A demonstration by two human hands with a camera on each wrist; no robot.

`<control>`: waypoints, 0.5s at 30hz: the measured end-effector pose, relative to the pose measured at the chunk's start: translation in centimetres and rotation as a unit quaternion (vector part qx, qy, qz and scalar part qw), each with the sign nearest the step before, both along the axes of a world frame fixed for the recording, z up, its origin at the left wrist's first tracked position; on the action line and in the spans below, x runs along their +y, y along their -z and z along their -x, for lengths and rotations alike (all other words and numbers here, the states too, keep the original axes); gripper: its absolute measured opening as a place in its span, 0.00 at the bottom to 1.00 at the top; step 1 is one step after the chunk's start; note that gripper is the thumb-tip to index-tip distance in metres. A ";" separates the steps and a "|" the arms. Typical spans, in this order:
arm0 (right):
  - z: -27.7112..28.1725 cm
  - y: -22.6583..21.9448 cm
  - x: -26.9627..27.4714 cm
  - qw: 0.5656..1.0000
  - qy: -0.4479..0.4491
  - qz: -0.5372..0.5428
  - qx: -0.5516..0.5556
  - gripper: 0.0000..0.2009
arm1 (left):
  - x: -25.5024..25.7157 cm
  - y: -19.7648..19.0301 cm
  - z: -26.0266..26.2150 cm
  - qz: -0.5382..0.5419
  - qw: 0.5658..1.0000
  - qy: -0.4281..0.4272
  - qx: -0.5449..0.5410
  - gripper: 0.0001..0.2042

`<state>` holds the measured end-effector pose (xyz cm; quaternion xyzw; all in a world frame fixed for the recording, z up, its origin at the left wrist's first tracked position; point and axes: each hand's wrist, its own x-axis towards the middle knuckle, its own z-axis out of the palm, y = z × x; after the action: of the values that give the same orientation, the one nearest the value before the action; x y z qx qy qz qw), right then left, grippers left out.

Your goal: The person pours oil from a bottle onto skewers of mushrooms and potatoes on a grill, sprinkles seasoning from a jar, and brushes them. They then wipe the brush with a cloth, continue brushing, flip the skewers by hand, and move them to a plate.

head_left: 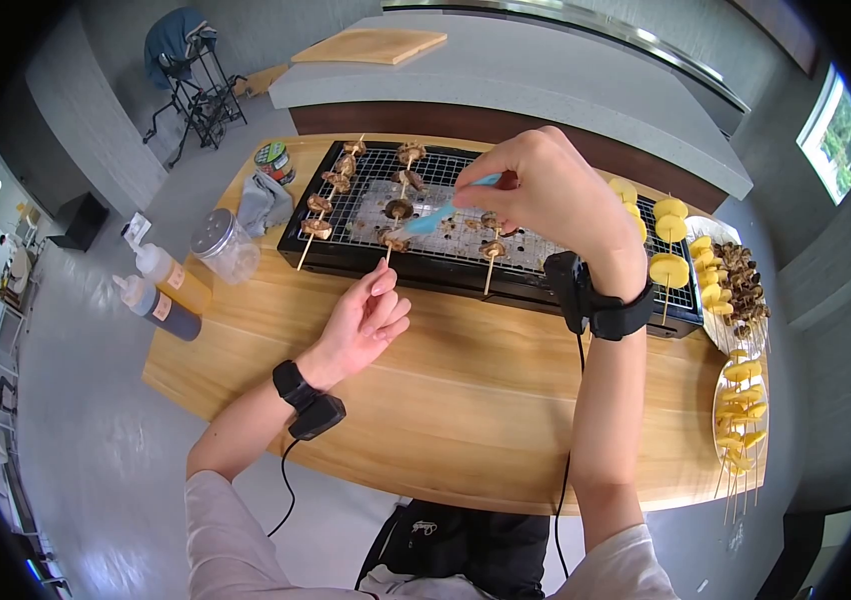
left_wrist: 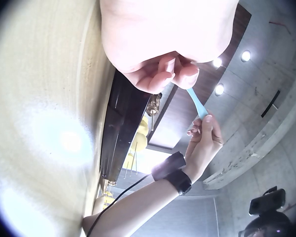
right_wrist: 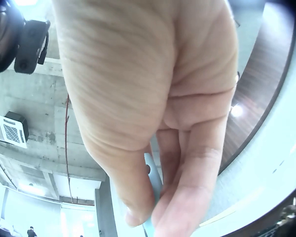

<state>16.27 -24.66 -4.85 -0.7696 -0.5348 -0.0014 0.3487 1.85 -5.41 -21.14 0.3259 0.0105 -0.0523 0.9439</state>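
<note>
One mushroom skewer (head_left: 398, 209) lies on the grill (head_left: 436, 281), pinched by the left hand (head_left: 361, 320); the right hand (head_left: 558, 190) grips a blue brush (head_left: 431, 222) at its near end, where heavy strokes could spin it loose.

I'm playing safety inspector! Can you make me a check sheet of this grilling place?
Surface: pale wooden table
Job's things: black rectangular grill, brown mushroom skewers, skewered yellow slices, slim blue tool
Clutter: two plastic squeeze bottles, clear lidded jar, crumpled grey cloth
Hands: left hand pinches one mushroom skewer; right hand holds the tool
Cables: thin black cable hangs from each black wristband
Surroundings: grey counter behind, bearing a wooden board
</note>
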 end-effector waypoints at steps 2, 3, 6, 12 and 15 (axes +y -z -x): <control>0.3 -0.2 0.1 1.000 0.009 0.009 0.003 0.07 | 0.0 0.0 0.0 0.001 1.000 0.000 0.001 0.19; 0.3 -0.3 0.1 1.000 0.017 0.019 0.007 0.07 | 0.0 0.0 0.0 0.002 1.000 0.000 0.002 0.19; -0.1 0.6 0.4 0.997 -0.018 -0.046 -0.051 0.06 | 0.0 -0.1 0.0 -0.001 1.000 -0.004 0.009 0.19; -0.2 0.9 0.5 0.998 -0.026 -0.044 -0.048 0.07 | 0.0 -0.1 0.0 -0.003 1.000 -0.010 0.016 0.19; 0.1 0.5 0.4 0.999 0.005 -0.008 -0.035 0.06 | 0.1 0.1 0.0 -0.004 1.000 0.000 0.006 0.19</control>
<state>16.20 -24.29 -5.36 -0.7688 -0.5431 -0.0347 0.3359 1.83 -5.27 -21.22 0.3297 0.0166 -0.0539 0.9424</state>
